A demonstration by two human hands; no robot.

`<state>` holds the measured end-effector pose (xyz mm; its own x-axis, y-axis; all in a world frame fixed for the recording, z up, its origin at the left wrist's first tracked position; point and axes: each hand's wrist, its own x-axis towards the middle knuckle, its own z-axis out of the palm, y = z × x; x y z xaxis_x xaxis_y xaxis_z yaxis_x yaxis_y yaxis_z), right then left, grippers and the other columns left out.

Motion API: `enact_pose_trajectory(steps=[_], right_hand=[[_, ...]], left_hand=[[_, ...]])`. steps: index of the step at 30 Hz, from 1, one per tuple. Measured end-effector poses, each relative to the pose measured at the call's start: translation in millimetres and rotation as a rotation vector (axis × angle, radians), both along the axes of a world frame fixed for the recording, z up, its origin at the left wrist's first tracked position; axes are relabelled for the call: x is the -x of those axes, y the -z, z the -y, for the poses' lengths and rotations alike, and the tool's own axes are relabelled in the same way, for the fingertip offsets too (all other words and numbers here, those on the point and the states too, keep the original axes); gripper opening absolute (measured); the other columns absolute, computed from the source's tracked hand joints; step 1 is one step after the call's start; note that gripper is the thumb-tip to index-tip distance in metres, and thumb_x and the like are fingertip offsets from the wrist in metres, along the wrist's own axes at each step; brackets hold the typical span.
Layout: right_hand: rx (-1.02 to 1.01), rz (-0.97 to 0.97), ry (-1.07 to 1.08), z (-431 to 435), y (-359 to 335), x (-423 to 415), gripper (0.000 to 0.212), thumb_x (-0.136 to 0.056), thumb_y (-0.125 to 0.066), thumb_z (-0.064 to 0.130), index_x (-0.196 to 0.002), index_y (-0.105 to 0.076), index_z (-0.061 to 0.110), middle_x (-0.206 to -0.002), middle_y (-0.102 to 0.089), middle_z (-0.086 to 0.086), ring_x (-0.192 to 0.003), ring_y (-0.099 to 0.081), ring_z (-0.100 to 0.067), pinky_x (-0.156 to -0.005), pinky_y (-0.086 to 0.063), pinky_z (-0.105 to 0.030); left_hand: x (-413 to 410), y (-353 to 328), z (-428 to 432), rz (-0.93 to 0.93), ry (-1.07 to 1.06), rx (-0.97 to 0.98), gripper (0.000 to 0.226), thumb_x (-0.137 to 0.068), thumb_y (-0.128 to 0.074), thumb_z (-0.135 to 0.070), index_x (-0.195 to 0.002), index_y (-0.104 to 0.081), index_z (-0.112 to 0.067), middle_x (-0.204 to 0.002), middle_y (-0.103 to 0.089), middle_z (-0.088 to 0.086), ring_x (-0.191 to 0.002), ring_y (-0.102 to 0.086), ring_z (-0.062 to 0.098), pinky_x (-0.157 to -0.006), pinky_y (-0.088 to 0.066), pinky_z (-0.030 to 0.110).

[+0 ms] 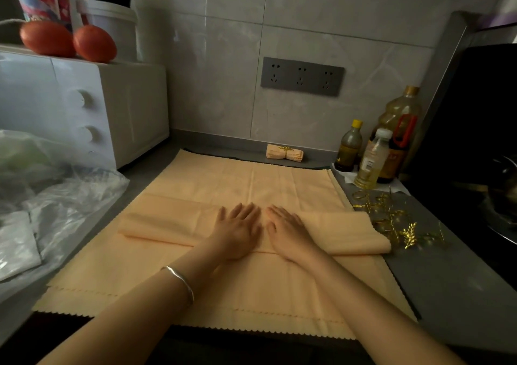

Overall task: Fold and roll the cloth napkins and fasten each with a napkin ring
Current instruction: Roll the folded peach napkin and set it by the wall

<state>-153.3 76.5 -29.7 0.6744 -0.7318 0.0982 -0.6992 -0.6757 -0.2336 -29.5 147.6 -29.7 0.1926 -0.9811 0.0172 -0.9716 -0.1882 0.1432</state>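
Both hands flat, fingers straight: left hand (237,230) and right hand (288,233) side by side, pressing the half-rolled napkin (162,224) mid-counter (447,280), likely to hold the roll tight. Gold rings (389,216) piled just right, within reach. One finished napkin (284,153) parked by the wall. Labels on the bottles (372,160) unreadable.

Peach napkin (251,185), gold napkin rings (391,219), red-orange tomatoes (67,41).

Head view, steeply down, close over counter (447,280)
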Motion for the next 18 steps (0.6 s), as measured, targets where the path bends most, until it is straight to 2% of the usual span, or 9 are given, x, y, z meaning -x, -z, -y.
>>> enact_pose_trajectory(steps=[9, 13, 18], right_hand=[[-0.051, -0.082, 0.138, 31.3, -2.1, 74.6, 0.057, -0.100, -0.015, 0.047, -0.152, -0.004, 0.023, -0.159, -0.001, 0.008, -0.145, -0.001, -0.007, -0.117, -0.002, -0.029], [-0.093, -0.060, 0.229, 45.3, -5.0, 109.1, 0.059, -0.100, -0.016, 0.050, -0.151, -0.003, 0.024, -0.159, 0.000, 0.009, -0.145, -0.001, -0.009, -0.116, -0.004, -0.030], [-0.150, -0.032, 0.285, 53.6, -7.3, 133.5, 0.059, -0.099, -0.016, 0.052, -0.151, -0.003, 0.027, -0.158, 0.001, 0.010, -0.145, -0.001, -0.012, -0.116, -0.007, -0.038]], left_hand=[[0.6, -0.3, -0.2, -0.007, 0.006, -0.002, 0.055, -0.101, -0.015, -0.045, -0.151, -0.006, -0.026, -0.159, -0.001, -0.006, -0.146, -0.001, 0.016, -0.117, -0.001, 0.044], [-0.1, -0.6, -1.4, 0.000, 0.002, -0.006, 0.055, -0.100, -0.015, -0.045, -0.151, -0.006, -0.026, -0.159, -0.001, -0.006, -0.146, -0.001, 0.015, -0.117, -0.001, 0.044], [0.9, -1.5, -1.1, -0.001, 0.001, -0.011, 0.055, -0.100, -0.015, -0.045, -0.151, -0.005, -0.027, -0.159, -0.001, -0.006, -0.146, -0.001, 0.015, -0.117, -0.001, 0.044]])
